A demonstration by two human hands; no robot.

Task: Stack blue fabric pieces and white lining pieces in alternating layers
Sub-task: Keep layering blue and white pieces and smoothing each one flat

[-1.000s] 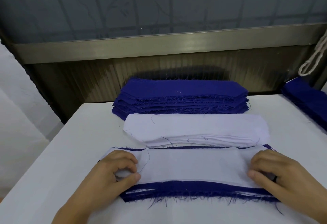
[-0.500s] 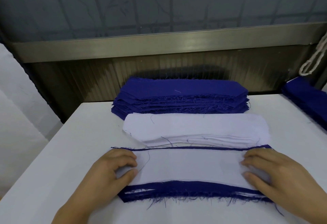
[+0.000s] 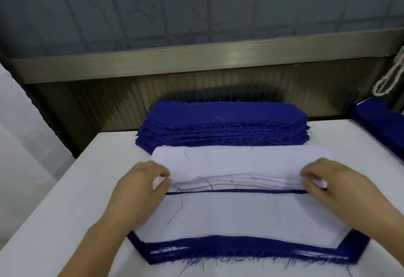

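White lining pile (image 3: 240,163) between both hands (image 3: 142,183)

Motion blur is smearing the fingertips of the left hand (image 3: 143,183) and the right hand (image 3: 328,180), so their grip on the white lining pile (image 3: 238,165) is staying unclear; the frame's bottom edge is cutting both forearms; the right edge is cropping a second blue stack (image 3: 381,123) and a hanging cord (image 3: 390,75).

No legible text or labels.
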